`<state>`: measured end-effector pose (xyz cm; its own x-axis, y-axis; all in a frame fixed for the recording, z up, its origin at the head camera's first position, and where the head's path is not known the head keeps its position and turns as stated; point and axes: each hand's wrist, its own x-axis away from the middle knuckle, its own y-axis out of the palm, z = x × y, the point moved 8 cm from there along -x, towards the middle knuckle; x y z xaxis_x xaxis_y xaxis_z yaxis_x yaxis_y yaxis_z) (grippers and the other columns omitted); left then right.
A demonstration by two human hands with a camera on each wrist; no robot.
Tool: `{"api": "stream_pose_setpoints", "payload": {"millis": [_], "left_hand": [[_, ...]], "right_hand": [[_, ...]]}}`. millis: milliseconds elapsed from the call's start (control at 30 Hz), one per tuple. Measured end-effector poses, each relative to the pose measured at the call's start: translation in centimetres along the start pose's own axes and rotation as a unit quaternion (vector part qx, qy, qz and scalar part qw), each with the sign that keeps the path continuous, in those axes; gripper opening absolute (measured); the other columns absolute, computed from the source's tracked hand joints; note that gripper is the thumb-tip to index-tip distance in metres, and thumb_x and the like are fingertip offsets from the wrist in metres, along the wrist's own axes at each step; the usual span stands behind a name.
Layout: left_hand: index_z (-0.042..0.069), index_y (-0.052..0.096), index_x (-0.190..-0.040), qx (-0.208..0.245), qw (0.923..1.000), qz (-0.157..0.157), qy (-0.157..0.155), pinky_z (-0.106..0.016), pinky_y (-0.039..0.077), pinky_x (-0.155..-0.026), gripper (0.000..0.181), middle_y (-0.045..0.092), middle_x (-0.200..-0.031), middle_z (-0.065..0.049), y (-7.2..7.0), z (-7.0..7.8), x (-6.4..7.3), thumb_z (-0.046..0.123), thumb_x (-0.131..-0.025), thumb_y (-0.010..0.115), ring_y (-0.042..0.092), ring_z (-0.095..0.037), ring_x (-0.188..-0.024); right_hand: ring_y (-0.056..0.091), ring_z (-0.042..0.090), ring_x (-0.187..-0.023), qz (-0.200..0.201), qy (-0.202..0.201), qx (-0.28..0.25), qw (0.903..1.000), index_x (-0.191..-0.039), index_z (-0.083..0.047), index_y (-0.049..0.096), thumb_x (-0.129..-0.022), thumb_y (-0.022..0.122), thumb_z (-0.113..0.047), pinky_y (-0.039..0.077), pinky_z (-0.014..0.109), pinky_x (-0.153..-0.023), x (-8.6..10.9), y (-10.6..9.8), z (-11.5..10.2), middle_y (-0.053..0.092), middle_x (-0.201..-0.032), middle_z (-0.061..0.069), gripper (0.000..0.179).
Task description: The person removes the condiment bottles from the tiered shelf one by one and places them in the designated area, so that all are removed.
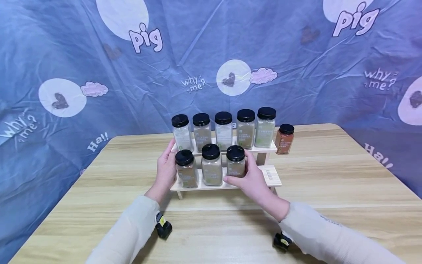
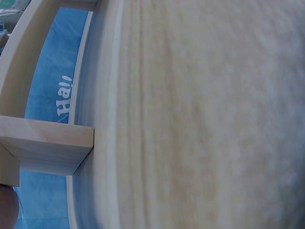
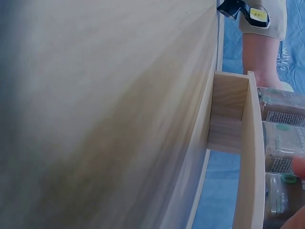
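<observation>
Pinches with the right hand point(image 1: 256, 180) a square clear glass jar of grey-brown powder point(image 1: 235, 167), black-lidded, with the thumb across its front, at the right end of the lower row on a two-step pale wooden rack point(image 1: 276, 182). Has the left hand point(image 1: 166, 168) well apart from the right one, at the left end of the rack, with fingers partly hidden; cannot tell about their closing on the wood.

In the same lower row, just beside the pinched jar: a square glass jar of beige powder point(image 1: 212, 172), and farther left a square glass jar of reddish-brown powder point(image 1: 187, 176), both under round black lids. On the upper step, from left to right, also black-lidded: a glass jar of whitish contents point(image 1: 182, 136), a glass jar of greyish-brown powder point(image 1: 202, 135), a second whitish glass jar point(image 1: 224, 134), a brown-filled glass jar point(image 1: 244, 132) with the label "cumin powder", and a glass jar of pale green contents point(image 1: 265, 131).

Partly in the way of the upper row, in the head view: the lids of the lower row. Right of the rack, on the light wood-grain counter point(image 1: 214, 227), a glass jar of orange-red contents point(image 1: 285, 143), upright. Behind everything, a blue printed cloth point(image 1: 184, 29).
</observation>
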<state>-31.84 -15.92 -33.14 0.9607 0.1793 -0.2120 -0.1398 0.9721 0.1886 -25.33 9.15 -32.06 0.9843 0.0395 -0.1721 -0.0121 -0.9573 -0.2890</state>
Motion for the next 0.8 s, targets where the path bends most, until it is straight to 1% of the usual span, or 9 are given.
{"api": "stream_pose_setpoints", "payload": {"millis": [200, 367, 533, 667, 800], "left_hand": [[0.006, 0.036, -0.141, -0.005, 1.0, -0.002, -0.005, -0.027, 0.031, -0.11, 0.048, 0.029, -0.15, -0.003, -0.06, 0.06, 0.01, 0.005, -0.093, 0.039, 0.031, -0.017, -0.135], [0.009, 0.037, -0.141, -0.01, 0.9999, -0.006, -0.009, -0.03, 0.031, -0.11, 0.049, 0.031, -0.149, -0.003, 0.02, 0.13, 0.17, 0.005, -0.093, 0.04, 0.031, -0.017, -0.134], [0.008, 0.038, -0.141, -0.015, 0.9998, 0.0, -0.009, -0.028, 0.028, -0.111, 0.048, 0.031, -0.149, -0.001, -0.04, 0.02, 0.15, 0.005, -0.093, 0.04, 0.029, -0.016, -0.135], [0.009, 0.038, -0.141, -0.016, 0.9998, -0.003, -0.008, -0.03, 0.029, -0.111, 0.049, 0.032, -0.149, -0.003, -0.02, -0.09, 0.16, 0.005, -0.093, 0.04, 0.03, -0.018, -0.135], [0.01, 0.038, -0.141, -0.011, 0.9999, -0.001, -0.011, -0.031, 0.031, -0.11, 0.049, 0.033, -0.148, -0.005, -0.08, -0.16, 0.07, 0.005, -0.093, 0.04, 0.032, -0.019, -0.133]], "right_hand": [[0.058, 0.026, -0.104, 0.014, 0.007, 0.009, 0.9998, -0.137, -0.018, 0.032, -0.066, 0.081, -0.006, 0.048, 0.039, -0.092, 0.01, 0.05, -0.01, 0.057, -0.119, 0.012, 0.087], [0.059, 0.026, -0.103, 0.019, 0.01, 0.002, 0.9998, -0.135, -0.018, 0.035, -0.066, 0.081, -0.005, 0.048, 0.039, -0.091, 0.03, 0.02, 0.01, 0.059, -0.116, 0.013, 0.084], [0.06, 0.026, -0.1, 0.021, 0.007, -0.004, 0.9997, -0.131, -0.016, 0.038, -0.065, 0.081, -0.003, 0.049, 0.037, -0.089, 0.2, 0.08, -0.05, 0.06, -0.113, 0.013, 0.08], [0.06, 0.025, -0.098, 0.022, 0.011, -0.007, 0.9997, -0.13, -0.016, 0.038, -0.065, 0.081, -0.003, 0.05, 0.034, -0.086, 0.37, 0.02, -0.09, 0.06, -0.112, 0.013, 0.079], [0.059, 0.025, -0.101, 0.02, 0.013, -0.002, 0.9997, -0.132, -0.016, 0.037, -0.066, 0.081, -0.005, 0.049, 0.034, -0.087, 0.35, -0.34, -0.3, 0.059, -0.113, 0.013, 0.08]]}}
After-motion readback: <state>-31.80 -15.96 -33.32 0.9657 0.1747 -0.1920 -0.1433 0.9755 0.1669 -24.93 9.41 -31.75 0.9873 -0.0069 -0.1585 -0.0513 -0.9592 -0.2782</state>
